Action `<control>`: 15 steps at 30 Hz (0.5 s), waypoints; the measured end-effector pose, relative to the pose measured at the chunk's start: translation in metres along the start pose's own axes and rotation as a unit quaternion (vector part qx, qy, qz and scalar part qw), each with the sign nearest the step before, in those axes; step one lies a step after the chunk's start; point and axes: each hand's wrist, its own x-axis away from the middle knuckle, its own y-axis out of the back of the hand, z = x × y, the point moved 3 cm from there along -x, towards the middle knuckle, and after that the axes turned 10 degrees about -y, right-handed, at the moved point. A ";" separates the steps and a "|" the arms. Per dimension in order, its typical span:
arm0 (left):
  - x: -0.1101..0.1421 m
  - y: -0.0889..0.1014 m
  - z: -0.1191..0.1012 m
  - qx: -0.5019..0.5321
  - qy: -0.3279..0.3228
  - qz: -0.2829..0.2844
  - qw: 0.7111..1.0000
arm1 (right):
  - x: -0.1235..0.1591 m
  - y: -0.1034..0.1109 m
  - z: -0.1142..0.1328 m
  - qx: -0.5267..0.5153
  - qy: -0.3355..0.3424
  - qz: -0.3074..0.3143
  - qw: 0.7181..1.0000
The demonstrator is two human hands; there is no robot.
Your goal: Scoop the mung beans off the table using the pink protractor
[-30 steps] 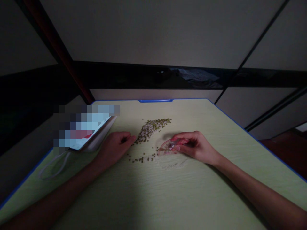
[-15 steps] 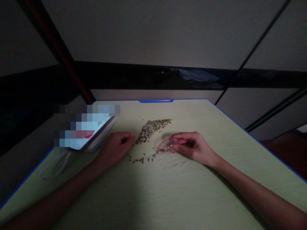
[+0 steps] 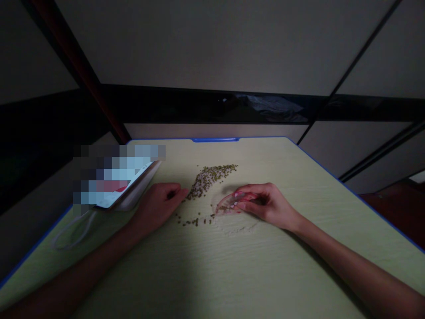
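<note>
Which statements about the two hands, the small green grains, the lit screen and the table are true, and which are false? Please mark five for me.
1. The right hand holds a clear plastic piece with red markings. True.
2. The dark-edged device with a lit screen is on the right side of the pale wood-look table with a blue edge. False: it is on the left side.
3. Some scattered small green grains lie apart from the long heap of green and whitish grains. True.
4. The left hand is buried in the heap. False: it is beside the heap's near left end.
5. The heap is inside a metal bowl. False: it lies directly on the table.
</note>
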 end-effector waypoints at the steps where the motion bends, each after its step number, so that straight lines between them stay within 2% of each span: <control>1: 0.000 0.000 0.000 0.001 0.001 -0.001 1.000 | 0.000 0.000 0.000 -0.007 -0.002 0.005 1.000; 8: 0.000 0.000 0.000 0.003 0.005 0.000 1.000 | 0.001 -0.004 0.004 -0.041 -0.014 0.043 0.998; 15: 0.000 -0.001 0.002 0.001 0.000 0.000 1.000 | 0.001 -0.002 0.001 -0.025 -0.027 0.024 0.999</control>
